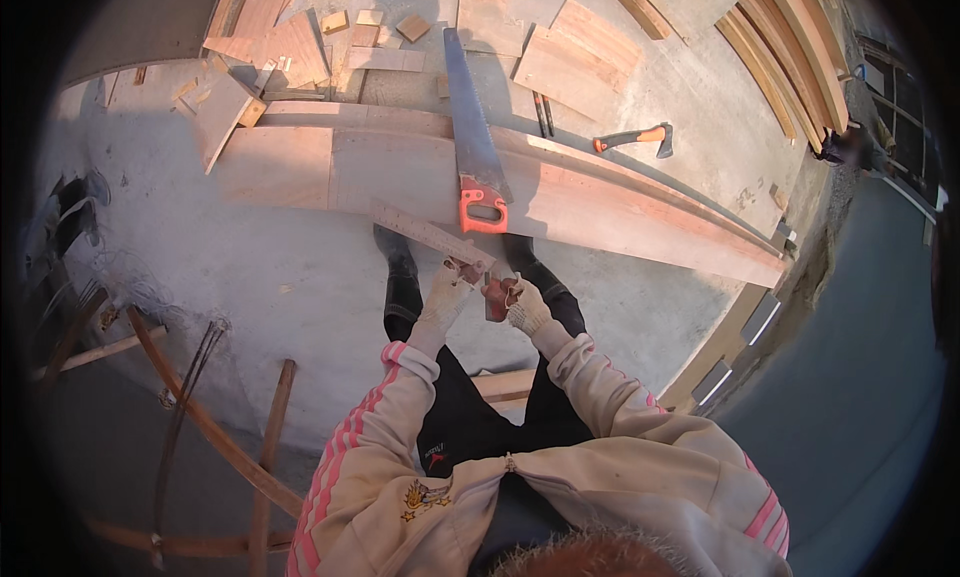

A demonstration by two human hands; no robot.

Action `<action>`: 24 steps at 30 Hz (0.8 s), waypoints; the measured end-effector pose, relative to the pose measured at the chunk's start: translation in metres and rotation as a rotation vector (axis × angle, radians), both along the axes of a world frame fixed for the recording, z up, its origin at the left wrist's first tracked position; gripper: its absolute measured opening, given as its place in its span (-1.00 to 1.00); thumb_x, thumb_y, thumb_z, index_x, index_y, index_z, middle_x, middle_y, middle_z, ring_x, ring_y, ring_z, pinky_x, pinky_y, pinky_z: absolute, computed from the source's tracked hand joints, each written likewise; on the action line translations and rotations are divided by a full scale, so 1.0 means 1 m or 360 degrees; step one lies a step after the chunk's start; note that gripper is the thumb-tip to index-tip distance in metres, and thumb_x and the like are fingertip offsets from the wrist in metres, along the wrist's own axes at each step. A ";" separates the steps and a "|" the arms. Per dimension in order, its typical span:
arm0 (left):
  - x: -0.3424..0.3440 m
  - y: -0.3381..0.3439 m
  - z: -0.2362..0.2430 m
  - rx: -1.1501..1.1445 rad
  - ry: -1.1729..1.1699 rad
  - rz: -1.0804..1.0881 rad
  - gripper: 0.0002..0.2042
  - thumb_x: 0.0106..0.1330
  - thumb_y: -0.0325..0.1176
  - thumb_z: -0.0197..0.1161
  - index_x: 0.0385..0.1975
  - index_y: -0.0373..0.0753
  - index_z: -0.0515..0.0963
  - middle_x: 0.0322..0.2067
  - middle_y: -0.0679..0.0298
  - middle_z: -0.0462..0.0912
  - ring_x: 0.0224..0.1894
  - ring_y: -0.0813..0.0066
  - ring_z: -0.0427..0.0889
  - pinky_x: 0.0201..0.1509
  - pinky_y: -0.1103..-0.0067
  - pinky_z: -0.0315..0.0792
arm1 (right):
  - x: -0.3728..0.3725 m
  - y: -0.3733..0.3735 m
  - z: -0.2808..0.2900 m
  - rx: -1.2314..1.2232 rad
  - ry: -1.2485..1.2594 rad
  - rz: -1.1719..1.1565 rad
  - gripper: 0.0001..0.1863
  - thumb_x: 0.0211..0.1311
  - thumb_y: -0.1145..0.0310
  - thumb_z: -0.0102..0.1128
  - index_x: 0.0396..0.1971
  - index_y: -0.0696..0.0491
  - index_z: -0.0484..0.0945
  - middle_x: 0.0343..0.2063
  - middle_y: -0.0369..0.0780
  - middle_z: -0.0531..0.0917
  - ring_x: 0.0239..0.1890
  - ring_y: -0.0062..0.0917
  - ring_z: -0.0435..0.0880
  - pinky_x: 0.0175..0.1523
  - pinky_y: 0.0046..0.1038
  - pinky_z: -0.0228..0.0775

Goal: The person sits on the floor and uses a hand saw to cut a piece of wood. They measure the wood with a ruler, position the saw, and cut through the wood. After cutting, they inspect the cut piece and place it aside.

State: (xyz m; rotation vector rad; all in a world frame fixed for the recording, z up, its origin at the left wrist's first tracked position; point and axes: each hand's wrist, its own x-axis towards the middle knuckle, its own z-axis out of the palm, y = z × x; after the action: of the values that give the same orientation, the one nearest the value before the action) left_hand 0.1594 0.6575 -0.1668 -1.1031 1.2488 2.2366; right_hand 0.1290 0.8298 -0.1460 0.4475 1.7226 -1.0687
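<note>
My left hand (448,292), in a knitted work glove, is closed on the near end of a pale, flat ruler-like strip (420,227), which slants up and left. My right hand (528,305), also gloved, grips a reddish-brown object (498,299) beside that end; I cannot make out what it is. Just beyond my hands a handsaw (468,117) with an orange handle lies across long plywood boards (390,172), its handle toward me. My dark-booted feet stand at the boards' near edge, under my forearms.
An axe (630,139) and two thin dark tools (542,114) lie beyond the boards. Plywood offcuts (575,57) and small blocks are scattered ahead. Long timbers (790,37) lie at the upper right. Loose battens (270,442) and bent bars are at lower left, near a slab edge (690,372).
</note>
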 end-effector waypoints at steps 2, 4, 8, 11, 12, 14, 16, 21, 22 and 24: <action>-0.021 0.033 -0.001 -0.0060 -0.0040 0.0077 -0.64 0.46 -0.20 0.15 0.09 -0.33 0.45 -0.06 0.14 0.60 -0.04 0.43 0.61 0.05 0.49 0.51 | 0.005 0.035 -0.030 -0.0132 0.0065 -0.0060 -0.60 0.21 0.09 0.30 -0.39 0.18 0.50 -0.62 -0.19 0.57 -0.56 -0.32 0.59 -0.42 -0.31 0.37; -0.029 0.048 -0.015 -0.0025 -0.0170 0.0300 -0.59 0.46 -0.08 0.14 0.03 -0.33 0.49 -0.10 0.14 0.63 -0.06 0.42 0.63 0.01 0.47 0.53 | -0.010 0.033 -0.020 0.0044 0.0412 0.0483 -0.60 0.31 0.09 0.17 -0.32 0.20 0.47 -0.55 -0.09 0.60 -0.46 -0.17 0.60 -0.32 -0.23 0.39; -0.058 0.033 -0.006 -0.0030 -0.0213 0.0544 -0.58 0.44 0.00 0.13 -0.10 -0.31 0.56 -0.20 0.19 0.67 -0.17 0.41 0.66 -0.09 0.48 0.56 | -0.052 0.056 0.001 0.0092 0.0487 0.0880 -0.63 0.48 0.16 -0.08 -0.30 0.21 0.44 -0.48 -0.02 0.58 -0.34 -0.07 0.57 -0.16 -0.19 0.41; -0.062 -0.007 -0.051 0.0034 -0.0211 0.0622 -0.62 0.41 -0.05 0.21 -0.14 -0.30 0.56 -0.28 0.20 0.67 -0.28 0.43 0.64 -0.20 0.48 0.57 | -0.067 0.122 -0.026 0.0162 0.0590 0.0804 -0.69 0.40 0.20 0.06 -0.40 0.17 0.41 -0.55 -0.11 0.53 -0.41 -0.20 0.55 -0.23 -0.25 0.42; -0.068 -0.015 -0.065 0.0060 -0.0153 0.0804 -0.63 0.38 -0.07 0.24 -0.15 -0.32 0.56 -0.31 0.20 0.66 -0.33 0.43 0.63 -0.25 0.48 0.57 | -0.067 0.151 -0.042 0.0246 0.0628 0.0732 -0.69 0.37 0.22 0.11 -0.44 0.16 0.40 -0.57 -0.14 0.51 -0.44 -0.24 0.55 -0.25 -0.28 0.43; -0.069 -0.048 -0.102 -0.0225 -0.0131 0.0767 -0.63 0.31 -0.12 0.34 -0.14 -0.32 0.55 -0.35 0.22 0.64 -0.40 0.45 0.60 -0.33 0.48 0.54 | -0.077 0.190 -0.052 0.0426 0.0679 0.0801 -0.69 0.32 0.25 0.21 -0.50 0.13 0.38 -0.62 -0.20 0.48 -0.49 -0.33 0.53 -0.30 -0.32 0.44; -0.061 -0.088 -0.142 -0.0587 -0.0390 0.0558 -0.62 0.25 -0.11 0.35 -0.17 -0.34 0.59 -0.42 0.25 0.64 -0.41 0.45 0.60 -0.30 0.46 0.51 | -0.100 0.211 -0.036 0.0573 0.0553 0.0878 -0.70 0.33 0.23 0.19 -0.46 0.15 0.42 -0.61 -0.22 0.51 -0.47 -0.39 0.57 -0.30 -0.33 0.46; -0.089 -0.155 -0.178 -0.1328 -0.0608 0.0117 -0.63 0.08 -0.16 0.38 -0.39 -0.42 0.61 -0.53 0.24 0.61 -0.46 0.44 0.57 -0.36 0.40 0.44 | -0.136 0.245 -0.098 0.0631 0.0668 0.0684 -0.74 0.31 0.20 0.25 -0.36 0.09 0.50 -0.63 -0.20 0.53 -0.52 -0.38 0.53 -0.36 -0.33 0.42; -0.082 -0.170 -0.193 -0.1477 -0.0686 0.0123 -0.63 0.09 -0.17 0.37 -0.32 -0.40 0.61 -0.48 0.21 0.63 -0.44 0.41 0.59 -0.34 0.41 0.45 | -0.165 0.201 -0.083 0.0672 0.0786 0.0917 -0.82 0.35 0.26 0.22 -0.34 0.05 0.52 -0.69 -0.29 0.47 -0.62 -0.48 0.44 -0.41 -0.40 0.38; -0.064 -0.189 -0.241 -0.2064 -0.0630 0.0126 -0.57 0.16 -0.15 0.35 -0.15 -0.40 0.56 -0.31 0.08 0.68 -0.34 0.27 0.66 -0.21 0.39 0.49 | -0.207 0.175 -0.128 0.0837 0.0998 0.1155 -0.67 0.19 0.14 0.36 -0.21 0.00 0.49 -0.58 -0.20 0.60 -0.47 -0.31 0.62 -0.32 -0.25 0.44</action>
State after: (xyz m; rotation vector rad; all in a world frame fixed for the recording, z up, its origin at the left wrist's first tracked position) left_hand 0.0955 0.4686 -0.4083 -1.8401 2.4916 0.9230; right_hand -0.0779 1.0052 -0.2739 -0.2439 2.4538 -0.2099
